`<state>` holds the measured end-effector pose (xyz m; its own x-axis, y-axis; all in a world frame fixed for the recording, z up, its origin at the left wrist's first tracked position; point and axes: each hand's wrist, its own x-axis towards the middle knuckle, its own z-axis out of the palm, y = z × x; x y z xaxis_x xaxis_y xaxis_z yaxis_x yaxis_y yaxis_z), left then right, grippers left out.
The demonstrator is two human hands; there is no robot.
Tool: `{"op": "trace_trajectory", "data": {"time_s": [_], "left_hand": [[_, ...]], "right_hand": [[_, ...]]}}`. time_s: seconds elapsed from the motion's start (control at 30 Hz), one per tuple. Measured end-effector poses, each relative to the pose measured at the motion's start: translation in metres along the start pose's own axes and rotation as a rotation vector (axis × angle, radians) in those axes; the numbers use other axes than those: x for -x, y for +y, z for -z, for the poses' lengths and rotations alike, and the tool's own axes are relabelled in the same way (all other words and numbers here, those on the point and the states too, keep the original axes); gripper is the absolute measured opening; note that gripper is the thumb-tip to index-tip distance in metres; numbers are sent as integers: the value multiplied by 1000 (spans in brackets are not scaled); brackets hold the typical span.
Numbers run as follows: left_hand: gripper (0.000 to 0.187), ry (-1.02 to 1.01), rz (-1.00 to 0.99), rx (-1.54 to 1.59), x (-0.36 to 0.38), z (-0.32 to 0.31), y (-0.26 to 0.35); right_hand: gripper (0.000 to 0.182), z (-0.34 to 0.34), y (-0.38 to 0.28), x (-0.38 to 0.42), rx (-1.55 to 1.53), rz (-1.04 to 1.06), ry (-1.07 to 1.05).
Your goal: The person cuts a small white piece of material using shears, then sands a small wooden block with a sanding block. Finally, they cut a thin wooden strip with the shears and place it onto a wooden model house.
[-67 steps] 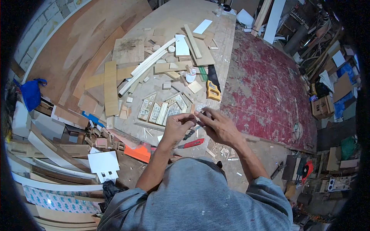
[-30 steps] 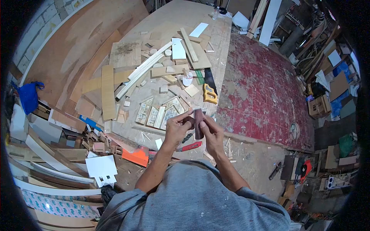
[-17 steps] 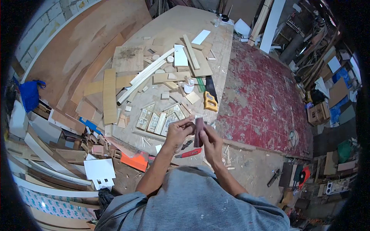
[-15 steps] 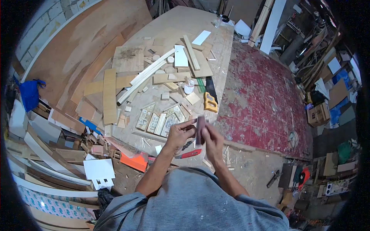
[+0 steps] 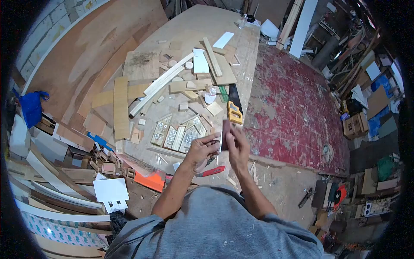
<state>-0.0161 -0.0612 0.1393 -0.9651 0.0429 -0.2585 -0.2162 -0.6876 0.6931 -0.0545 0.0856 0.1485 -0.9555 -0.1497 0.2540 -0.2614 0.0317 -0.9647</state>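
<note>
My right hand is closed around a reddish-brown strip that looks like sandpaper, held upright. Beside it, my left hand pinches a thin pale strip, whose edge lies against or very close to the sandpaper. Both hands are above the near edge of the workbench. Just beyond my left hand lies a small wooden house model with white window frames. A red utility knife lies below my hands, partly covered by the left one.
A handsaw with a yellow handle lies at the bench's right side, near a white glue pot. Long wood strips and offcuts spread over the workbench. Red worn flooring is on the right; an orange piece sits at lower left.
The sandpaper in my right hand has shifted slightly up and right. The thin pale strip between my hands now shows more clearly. My left hand has barely moved.
</note>
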Motion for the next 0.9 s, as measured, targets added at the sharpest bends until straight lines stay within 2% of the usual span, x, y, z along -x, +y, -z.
{"op": "trace_trajectory", "data": {"time_s": [0.03,0.07,0.1,0.17,0.23,0.27,0.3,0.4,0.5,0.53,0.6,0.63,0.67,0.77,0.83,0.9], "left_hand": [[44,3,15,36,2,0,-1],[43,-14,34,62,1,3,2],[43,-15,23,60,1,3,8],[42,-48,40,49,5,-2,14],[41,-59,12,41,2,3,4],[41,-93,27,80,4,5,4],[41,-132,18,113,2,5,14],[44,-80,41,98,3,3,17],[46,-144,17,82,-4,7,13],[47,-137,-28,131,-8,6,12],[45,-73,-61,100,-10,7,20],[44,-62,-60,84,-9,3,24],[45,-56,-60,55,-14,6,19],[46,-53,-36,47,-17,4,16],[47,-69,-60,51,-22,5,19],[47,-80,-8,81,-20,1,16]], "right_hand": [[35,-1,-7,-3,-9,-11,18],[35,2,-11,2,226,165,2],[34,4,2,13,288,230,-10],[34,3,0,14,195,161,-20],[36,1,-9,-8,250,179,13],[37,-3,-10,-7,121,85,24],[37,-3,-10,0,115,97,23],[34,5,2,15,287,248,-48],[34,-4,-11,-9,195,188,19],[34,0,-11,-1,363,262,-10],[34,-3,-14,25,255,240,-46],[33,-5,-13,29,205,200,-49],[34,0,-8,18,303,256,-48],[34,-6,-14,0,336,249,22],[32,-5,-6,25,311,254,14],[32,-5,-5,18,300,233,34]]}}
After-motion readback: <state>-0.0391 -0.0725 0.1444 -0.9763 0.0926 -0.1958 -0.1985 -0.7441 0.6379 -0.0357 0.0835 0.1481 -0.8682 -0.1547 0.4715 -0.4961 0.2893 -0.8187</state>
